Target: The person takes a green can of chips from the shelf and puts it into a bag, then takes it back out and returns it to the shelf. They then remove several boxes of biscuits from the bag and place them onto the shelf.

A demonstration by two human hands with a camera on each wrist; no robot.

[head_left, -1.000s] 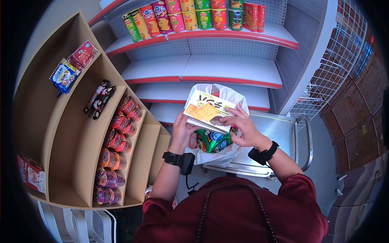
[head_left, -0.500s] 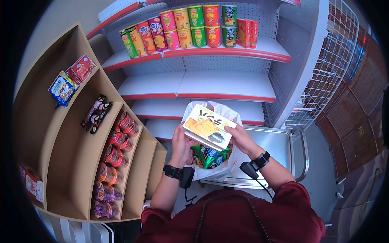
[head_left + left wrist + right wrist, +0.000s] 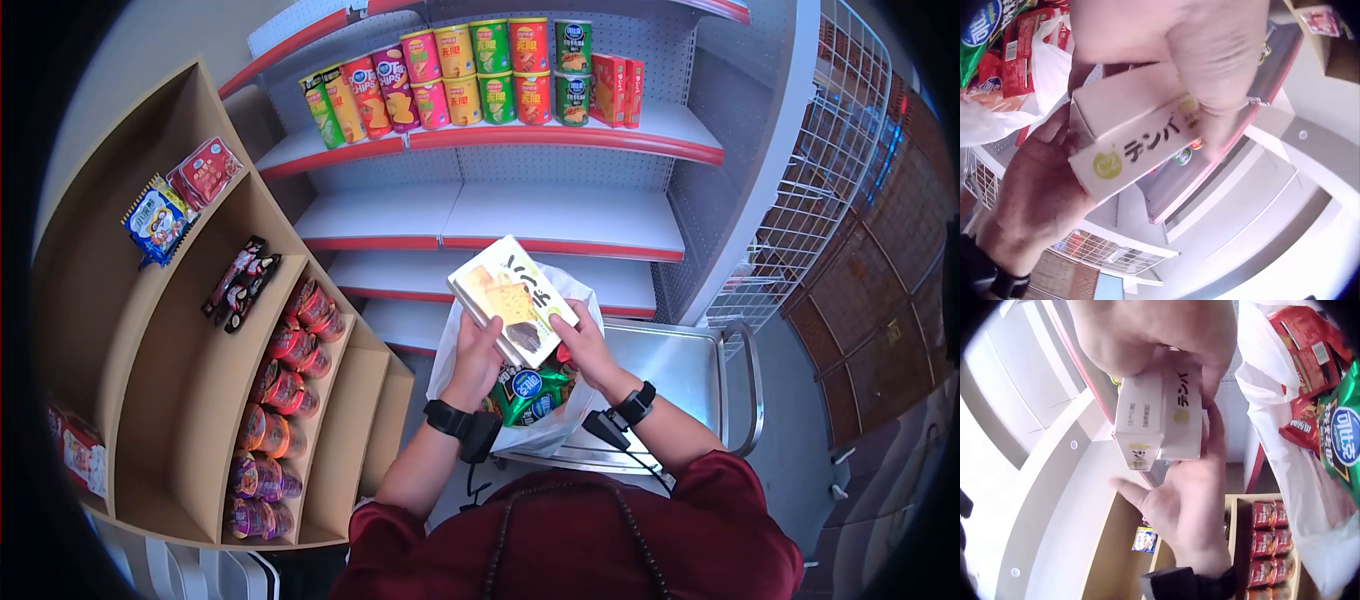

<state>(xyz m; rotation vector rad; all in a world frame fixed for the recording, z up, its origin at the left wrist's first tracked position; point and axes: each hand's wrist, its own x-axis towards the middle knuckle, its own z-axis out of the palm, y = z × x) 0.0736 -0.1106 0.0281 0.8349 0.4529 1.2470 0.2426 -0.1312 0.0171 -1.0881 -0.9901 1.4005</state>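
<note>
Both hands hold white cracker boxes [image 3: 512, 300], two stacked flat together, above an open white plastic bag [image 3: 548, 434]. The top face shows yellow crackers and dark lettering. My left hand [image 3: 476, 362] grips the near left side, its thumb over the top face. At the right end, my right hand [image 3: 592, 352] pinches the boxes with its thumb near the corner. Side panels of the boxes [image 3: 1182, 412] show in the right wrist view, the fingers partly hidden behind them. Inside the bag lie green snack packets [image 3: 535, 395] and red packets [image 3: 1029, 47].
The bag stands on a metal cart [image 3: 668, 385]. Ahead, a white shelf unit [image 3: 560, 215] carries chip canisters [image 3: 490, 98] and red boxes [image 3: 612, 90] on an upper level. At left, a wooden shelf [image 3: 165, 400] holds noodle cups [image 3: 283, 380] and snack packets [image 3: 160, 220]. A wire rack [image 3: 815, 160] stands right.
The boxes have turned clockwise in the head view. My left hand moved right, its thumb now over the top face. My right hand's fingers, earlier spread across the top, moved to the right end.
</note>
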